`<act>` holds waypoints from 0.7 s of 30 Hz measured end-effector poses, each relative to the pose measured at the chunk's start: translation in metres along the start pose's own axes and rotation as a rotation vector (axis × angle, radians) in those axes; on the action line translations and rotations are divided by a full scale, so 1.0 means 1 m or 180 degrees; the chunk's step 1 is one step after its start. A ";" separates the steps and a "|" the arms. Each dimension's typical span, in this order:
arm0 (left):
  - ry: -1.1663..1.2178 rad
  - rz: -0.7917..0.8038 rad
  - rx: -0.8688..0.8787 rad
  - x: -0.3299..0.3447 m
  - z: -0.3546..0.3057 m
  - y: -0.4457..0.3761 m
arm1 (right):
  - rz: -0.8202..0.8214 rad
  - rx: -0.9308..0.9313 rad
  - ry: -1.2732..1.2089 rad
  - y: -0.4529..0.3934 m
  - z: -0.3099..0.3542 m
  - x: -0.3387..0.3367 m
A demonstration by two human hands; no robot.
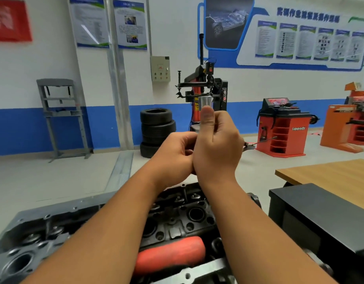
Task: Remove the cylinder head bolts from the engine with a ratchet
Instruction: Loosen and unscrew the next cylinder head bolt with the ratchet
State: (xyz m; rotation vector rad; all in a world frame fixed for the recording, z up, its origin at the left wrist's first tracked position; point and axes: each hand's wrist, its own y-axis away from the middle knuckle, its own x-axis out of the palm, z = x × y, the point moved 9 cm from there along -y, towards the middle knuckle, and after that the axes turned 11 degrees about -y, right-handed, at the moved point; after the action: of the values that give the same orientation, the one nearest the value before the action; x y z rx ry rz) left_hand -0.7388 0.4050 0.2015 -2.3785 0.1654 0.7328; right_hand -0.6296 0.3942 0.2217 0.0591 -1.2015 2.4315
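Observation:
Both hands are raised together above the engine. My right hand (217,144) pinches a silver socket (205,101) that stands upright, with the thumb pressed along its side. My left hand (175,154) is against the right wrist, fingers curled round the lower end of the same tool, which is mostly hidden. The dark cylinder head (189,216) lies below my forearms, showing round bores and bolt holes. A red-gripped handle (170,255) rests on the engine near the bottom edge.
A grey metal housing (33,238) is bolted on at the engine's left. A black box (324,214) and a wooden table (336,173) stand to the right. Stacked tyres (157,130), a tyre changer (205,89) and red machines (283,130) stand farther back.

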 end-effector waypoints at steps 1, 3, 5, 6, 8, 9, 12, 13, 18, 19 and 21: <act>-0.0100 -0.0031 -0.0005 -0.001 -0.002 -0.001 | -0.0095 0.0041 -0.0067 0.001 0.002 -0.004; -0.0266 0.0026 -0.0121 -0.003 -0.006 -0.004 | -0.0260 0.0275 -0.0264 0.005 0.002 -0.011; -0.0380 0.0265 -0.0242 -0.003 -0.009 -0.010 | -0.0369 0.0521 -0.0479 0.012 -0.003 -0.016; -0.0431 0.0371 -0.0266 -0.003 -0.012 -0.013 | -0.0377 0.0562 -0.0569 0.014 -0.004 -0.018; -0.0433 0.0385 -0.0253 -0.003 -0.011 -0.014 | -0.0284 0.0535 -0.0572 0.015 -0.005 -0.018; -0.0331 0.0290 -0.0245 -0.004 -0.009 -0.012 | -0.0206 0.0505 -0.0531 0.015 -0.005 -0.016; 0.0138 0.0286 -0.0276 0.006 0.002 -0.001 | -0.0036 0.0423 -0.0378 0.011 -0.009 -0.014; 0.0250 0.0371 -0.0267 0.010 0.003 0.001 | -0.0007 0.0400 -0.0356 0.009 -0.010 -0.014; 0.0566 0.0468 -0.0178 0.011 -0.001 0.005 | 0.0341 0.0425 -0.0437 0.008 -0.013 -0.003; 0.0534 0.0424 -0.0158 0.010 -0.002 0.005 | 0.0423 0.0437 -0.0471 0.008 -0.013 0.000; 0.0409 0.0289 -0.0139 0.007 -0.002 0.005 | 0.0487 0.0505 -0.0601 0.010 -0.014 0.003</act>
State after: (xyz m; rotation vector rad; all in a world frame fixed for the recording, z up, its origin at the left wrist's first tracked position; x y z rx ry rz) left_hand -0.7337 0.4001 0.1965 -2.4742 0.3160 0.6310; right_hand -0.6344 0.4010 0.2063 0.2577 -1.1240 2.7027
